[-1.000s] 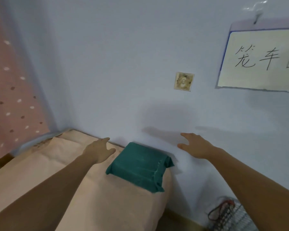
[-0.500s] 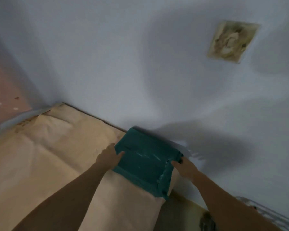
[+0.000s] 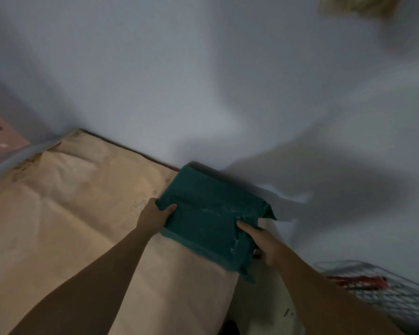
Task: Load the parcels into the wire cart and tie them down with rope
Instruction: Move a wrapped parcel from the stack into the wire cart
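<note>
Fingers of both hands clasp green parcel [image 3: 208, 213] | left hand [image 3: 155, 213] grips left edge, right hand [image 3: 261, 240] right end | parcel on paper-covered surface [image 3: 82, 213] against wall | wire cart [image 3: 385, 291] lower right

Your parcel [image 3: 211, 213] lies on the paper-covered table [image 3: 82, 226], at its far right corner, against the wall [image 3: 203, 81]. Your left hand [image 3: 155, 215] holds the parcel's left edge, thumb on top; your right hand [image 3: 261, 240] holds its right end. The wire cart [image 3: 385, 293] stands lower, to the right of the table, by the wall, with rope [image 3: 358, 281] lying in it.
</note>
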### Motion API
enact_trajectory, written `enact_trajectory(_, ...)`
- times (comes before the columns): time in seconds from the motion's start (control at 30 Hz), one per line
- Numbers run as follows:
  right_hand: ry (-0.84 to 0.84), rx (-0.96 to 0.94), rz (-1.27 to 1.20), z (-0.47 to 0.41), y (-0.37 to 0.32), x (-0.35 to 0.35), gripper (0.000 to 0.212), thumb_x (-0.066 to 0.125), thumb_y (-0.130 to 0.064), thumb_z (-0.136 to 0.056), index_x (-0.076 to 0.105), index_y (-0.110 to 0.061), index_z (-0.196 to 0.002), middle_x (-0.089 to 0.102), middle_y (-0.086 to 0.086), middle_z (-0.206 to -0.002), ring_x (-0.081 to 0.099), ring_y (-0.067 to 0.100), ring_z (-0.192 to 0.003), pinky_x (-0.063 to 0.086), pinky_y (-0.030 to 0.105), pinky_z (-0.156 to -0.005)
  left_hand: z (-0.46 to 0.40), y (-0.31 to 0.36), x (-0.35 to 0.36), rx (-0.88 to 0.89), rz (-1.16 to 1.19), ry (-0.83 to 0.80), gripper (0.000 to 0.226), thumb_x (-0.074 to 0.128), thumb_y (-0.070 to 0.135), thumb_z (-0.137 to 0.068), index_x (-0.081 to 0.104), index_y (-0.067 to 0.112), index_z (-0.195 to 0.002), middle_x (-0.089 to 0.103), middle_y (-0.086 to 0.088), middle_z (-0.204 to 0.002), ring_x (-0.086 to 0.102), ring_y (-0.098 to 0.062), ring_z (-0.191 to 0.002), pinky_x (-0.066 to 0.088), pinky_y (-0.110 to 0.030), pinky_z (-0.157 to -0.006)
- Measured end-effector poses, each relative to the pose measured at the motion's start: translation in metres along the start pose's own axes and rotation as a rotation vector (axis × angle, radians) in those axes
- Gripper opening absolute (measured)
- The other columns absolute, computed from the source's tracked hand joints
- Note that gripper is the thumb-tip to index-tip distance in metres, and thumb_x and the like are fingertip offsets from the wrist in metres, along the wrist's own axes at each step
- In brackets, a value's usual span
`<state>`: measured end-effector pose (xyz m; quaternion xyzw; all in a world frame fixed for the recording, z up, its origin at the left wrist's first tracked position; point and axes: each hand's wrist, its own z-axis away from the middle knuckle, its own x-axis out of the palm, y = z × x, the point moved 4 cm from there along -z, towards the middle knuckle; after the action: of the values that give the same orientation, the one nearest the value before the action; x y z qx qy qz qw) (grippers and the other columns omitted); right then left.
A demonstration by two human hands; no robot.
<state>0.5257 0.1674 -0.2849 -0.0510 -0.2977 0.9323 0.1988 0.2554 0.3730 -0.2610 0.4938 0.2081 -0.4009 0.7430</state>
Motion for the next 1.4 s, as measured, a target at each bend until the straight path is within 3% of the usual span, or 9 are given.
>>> enact_trajectory(0.17, -0.081, -0.058, -0.281, 0.016, 0.011, 0.000, 0.077, 0.094, -0.050, -0.060, 0.066, -0.019, -0.125, 0.076, 0.009, -0.112, 0.073, 0.032, -0.102, 0.057, 0.048, -0.095, 0.034, 0.009, 0.002, 0.056, -0.034, 0.047, 0.063, 0.065, 0.071, -0.080, 0.047, 0.020, -0.112, 0.059, 0.005, -0.092, 0.059, -0.012, -0.076, 0.044, -0.029, -0.057)
enact_trajectory(0.33, -0.006, -0.209, -0.402, 0.063, 0.013, -0.007, 0.078, 0.096, -0.045, -0.057, 0.066, -0.019, -0.125, 0.077, 0.010, -0.109, 0.074, 0.033, -0.098, 0.060, 0.050, -0.088, 0.081, 0.015, -0.017, 0.128, 0.030, 0.048, 0.061, 0.067, 0.074, -0.077, 0.049, 0.023, -0.104, 0.062, 0.006, -0.092, 0.062, -0.014, -0.077, 0.046, -0.030, -0.057)
enact_trajectory(0.5, 0.123, -0.376, -0.407, 0.145, -0.003, -0.023, 0.068, 0.090, -0.039, -0.066, 0.066, -0.015, -0.125, 0.076, 0.016, -0.108, 0.073, 0.040, -0.098, 0.058, 0.059, -0.086, 0.147, 0.035, -0.047, 0.275, 0.363, 0.059, 0.051, 0.074, 0.062, -0.079, 0.048, 0.021, -0.095, 0.064, -0.003, -0.095, 0.065, -0.021, -0.082, 0.047, -0.030, -0.055)
enact_trajectory(0.6, 0.132, -0.465, -0.416, 0.214, -0.010, -0.034, 0.057, 0.085, -0.037, -0.073, 0.068, -0.016, -0.123, 0.075, 0.017, -0.110, 0.072, 0.040, -0.099, 0.059, 0.056, -0.084, 0.198, 0.054, -0.069, 0.272, 0.677, -0.099, 0.041, 0.075, 0.051, -0.084, 0.053, 0.023, -0.104, 0.066, -0.007, -0.105, 0.068, -0.025, -0.085, 0.052, -0.029, -0.049)
enact_trajectory(0.67, 0.124, -0.526, -0.402, 0.266, -0.009, -0.044, 0.054, 0.081, -0.039, -0.075, 0.069, -0.018, -0.124, 0.075, 0.015, -0.112, 0.072, 0.038, -0.101, 0.059, 0.053, -0.083, 0.235, 0.066, -0.080, 0.254, 0.813, -0.304, 0.044, 0.076, 0.045, -0.082, 0.057, 0.029, -0.119, 0.070, -0.008, -0.113, 0.071, -0.029, -0.094, 0.059, -0.038, -0.059)
enact_trajectory(0.8, 0.130, -0.607, -0.333, 0.372, -0.001, -0.073, 0.050, 0.075, -0.045, -0.080, 0.069, -0.020, -0.124, 0.075, 0.015, -0.114, 0.074, 0.034, -0.099, 0.060, 0.048, -0.079, 0.311, 0.099, -0.108, 0.218, 0.737, -0.606, 0.064, 0.089, 0.048, -0.062, 0.071, 0.024, -0.119, 0.076, -0.010, -0.111, 0.075, -0.033, -0.093, 0.059, -0.048, -0.073)
enact_trajectory(0.93, 0.166, -0.671, -0.294, 0.473, 0.014, -0.117, 0.050, 0.075, -0.049, -0.079, 0.073, -0.020, -0.120, 0.073, 0.013, -0.119, 0.073, 0.032, -0.101, 0.060, 0.045, -0.078, 0.384, 0.147, -0.124, 0.294, 0.673, -0.685, 0.065, 0.093, 0.056, -0.051, 0.081, 0.019, -0.104, 0.076, -0.011, -0.111, 0.075, -0.033, -0.090, 0.058, -0.047, -0.079)
enact_trajectory(1.07, 0.261, -0.713, -0.330, 0.554, 0.057, -0.170, 0.063, 0.079, -0.050, -0.074, 0.068, -0.020, -0.128, 0.071, 0.013, -0.123, 0.072, 0.032, -0.103, 0.057, 0.047, -0.088, 0.465, 0.201, -0.111, 0.386, 0.613, -0.738, 0.064, 0.091, 0.055, -0.052, 0.078, 0.023, -0.106, 0.077, -0.011, -0.104, 0.075, -0.034, -0.081, 0.056, -0.048, -0.076)
enact_trajectory(1.4, 0.478, -0.786, -0.517, 0.714, 0.257, -0.292, 0.059, 0.072, -0.054, -0.080, 0.067, -0.020, -0.128, 0.072, 0.013, -0.122, 0.073, 0.030, -0.100, 0.059, 0.045, -0.085, 0.681, 0.275, 0.012, 0.567, 0.453, -1.018, 0.046, 0.086, 0.050, -0.065, 0.080, 0.019, -0.099, 0.078, -0.011, -0.096, 0.076, -0.032, -0.076, 0.058, -0.046, -0.066)
